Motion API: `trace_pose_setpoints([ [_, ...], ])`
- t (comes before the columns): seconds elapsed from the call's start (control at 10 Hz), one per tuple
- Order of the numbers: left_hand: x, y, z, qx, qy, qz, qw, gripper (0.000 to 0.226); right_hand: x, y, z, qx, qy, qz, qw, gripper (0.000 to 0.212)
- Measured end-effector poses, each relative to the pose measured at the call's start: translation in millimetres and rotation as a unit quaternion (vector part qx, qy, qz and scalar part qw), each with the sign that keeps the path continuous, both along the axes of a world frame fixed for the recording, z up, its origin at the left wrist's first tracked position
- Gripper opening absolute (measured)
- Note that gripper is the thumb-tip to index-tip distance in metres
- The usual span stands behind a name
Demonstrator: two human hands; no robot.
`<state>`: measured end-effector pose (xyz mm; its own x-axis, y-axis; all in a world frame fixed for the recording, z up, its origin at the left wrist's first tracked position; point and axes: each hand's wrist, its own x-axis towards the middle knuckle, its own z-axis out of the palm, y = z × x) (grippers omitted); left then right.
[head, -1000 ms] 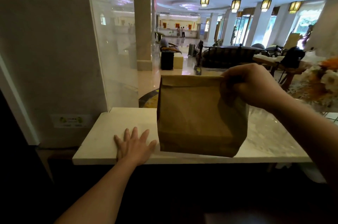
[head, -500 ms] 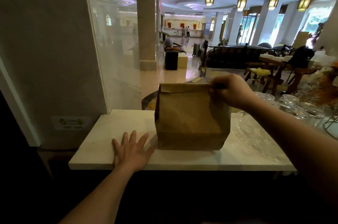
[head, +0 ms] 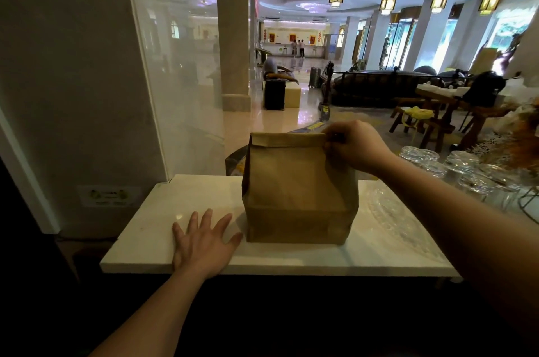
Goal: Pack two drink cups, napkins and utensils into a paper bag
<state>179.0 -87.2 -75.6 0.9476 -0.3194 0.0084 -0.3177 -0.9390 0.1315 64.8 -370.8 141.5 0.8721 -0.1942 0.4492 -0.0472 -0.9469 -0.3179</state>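
Paper bag (head: 297,190) beside glass dishes (head: 455,164).

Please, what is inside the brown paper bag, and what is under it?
The paper bag stands on the white counter. Its top is folded shut, pinched by the right hand, so the contents cannot be seen.

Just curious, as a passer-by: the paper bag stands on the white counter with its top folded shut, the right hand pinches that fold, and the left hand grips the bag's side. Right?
Not quite. In the head view the left hand lies flat on the white counter beside the paper bag. The rest holds, right hand included.
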Motion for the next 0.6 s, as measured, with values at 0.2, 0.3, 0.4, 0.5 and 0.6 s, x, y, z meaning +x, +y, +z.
trace_pose_setpoints([
  [0.2, 1, 2, -2, -0.005, -0.004, -0.002, 1.000, 0.092, 6, -10, -10, 0.087, -0.019, -0.010, 0.996, 0.028],
  [0.3, 0, 1, -1, -0.002, -0.004, 0.000, 1.000, 0.092, 6, -13, -14, 0.099, -0.027, -0.008, 0.995, 0.033],
  [0.4, -2, 1, 3, 0.007, 0.003, 0.002, 1.000, 0.093, 5, -12, -16, 0.078, -0.028, -0.014, 0.996, 0.039],
  [0.5, -3, 3, 2, 0.010, 0.002, -0.006, 1.000, 0.094, 0, -7, -15, 0.036, -0.046, -0.010, 0.998, 0.045],
  [0.6, 0, 0, 3, 0.003, 0.004, -0.007, 1.000, 0.093, -5, 0, -15, -0.044, -0.078, -0.026, 0.996, 0.047],
])
